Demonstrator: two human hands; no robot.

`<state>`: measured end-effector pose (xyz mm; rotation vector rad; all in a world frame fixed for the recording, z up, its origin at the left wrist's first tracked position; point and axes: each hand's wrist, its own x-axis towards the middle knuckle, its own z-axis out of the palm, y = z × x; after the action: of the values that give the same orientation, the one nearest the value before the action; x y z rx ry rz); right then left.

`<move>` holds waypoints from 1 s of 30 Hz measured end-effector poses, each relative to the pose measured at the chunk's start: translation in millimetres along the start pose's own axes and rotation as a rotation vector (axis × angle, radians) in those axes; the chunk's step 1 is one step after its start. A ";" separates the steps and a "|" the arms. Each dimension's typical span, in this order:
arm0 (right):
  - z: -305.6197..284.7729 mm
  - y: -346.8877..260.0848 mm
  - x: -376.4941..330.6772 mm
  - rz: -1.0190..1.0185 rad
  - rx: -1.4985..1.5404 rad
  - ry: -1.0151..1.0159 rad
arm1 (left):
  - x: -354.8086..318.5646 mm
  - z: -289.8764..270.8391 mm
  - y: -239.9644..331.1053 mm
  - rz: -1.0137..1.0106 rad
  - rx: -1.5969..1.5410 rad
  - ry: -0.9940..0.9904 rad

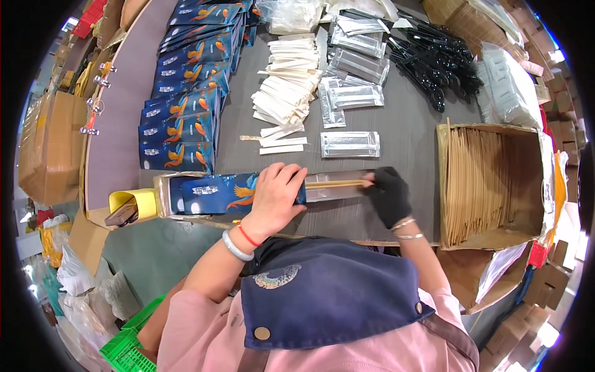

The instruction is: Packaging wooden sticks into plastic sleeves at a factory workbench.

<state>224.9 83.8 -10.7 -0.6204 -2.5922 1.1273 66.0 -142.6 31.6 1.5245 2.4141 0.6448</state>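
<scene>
A blue pouch printed with an orange bird lies crosswise in front of me, in an open-ended holder at the table's near edge. My bare left hand presses and grips the pouch near its right end. My right hand, in a black glove, is closed on the right end of some wooden chopsticks. Their left end meets the pouch's right end beside my left fingers; how far in they reach is hidden. Under the chopsticks is a clear plastic packet, also against the pouch's end.
Blue pouches overlap in a row at the left. Beyond my hands lie white paper strips, clear packets and black plastic spoons. A cardboard box of chopsticks stands right; a yellow container sits left.
</scene>
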 end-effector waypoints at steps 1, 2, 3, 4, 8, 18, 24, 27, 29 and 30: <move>16.7 -13.7 2.1 0.027 0.105 -0.065 | 4.2 3.7 3.7 0.014 0.007 0.008; 33.6 -32.1 5.6 -0.084 0.185 -0.061 | 9.8 6.2 5.8 0.036 0.012 0.015; 33.6 -73.4 10.1 0.171 0.421 -0.225 | 12.6 8.4 4.6 0.044 -0.030 0.020; 44.7 -69.1 10.1 -0.082 0.467 -0.169 | 15.7 5.4 3.6 0.055 -0.029 0.022; 13.4 -59.6 15.2 -0.231 -0.058 -0.128 | 18.5 -13.5 4.5 0.113 0.059 -0.083; -33.6 -46.6 7.3 -0.132 -0.335 -0.023 | 24.6 -95.0 -69.7 -0.025 0.522 0.347; -32.7 -63.2 5.6 -0.171 -0.429 -0.097 | -22.3 9.2 -27.1 -0.492 0.087 0.206; -32.7 -67.4 7.8 -0.190 -0.457 -0.151 | -23.3 9.9 -31.0 -0.486 -0.049 0.248; -32.1 -70.3 9.2 -0.195 -0.478 -0.187 | -25.2 10.5 -33.7 -0.485 -0.079 0.233; -31.8 -71.6 9.3 -0.198 -0.458 -0.219 | -25.6 10.7 -34.9 -0.481 -0.107 0.216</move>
<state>208.6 64.7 64.1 -0.3244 -3.0469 0.5679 53.6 -175.8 4.5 0.8165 2.7082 0.8428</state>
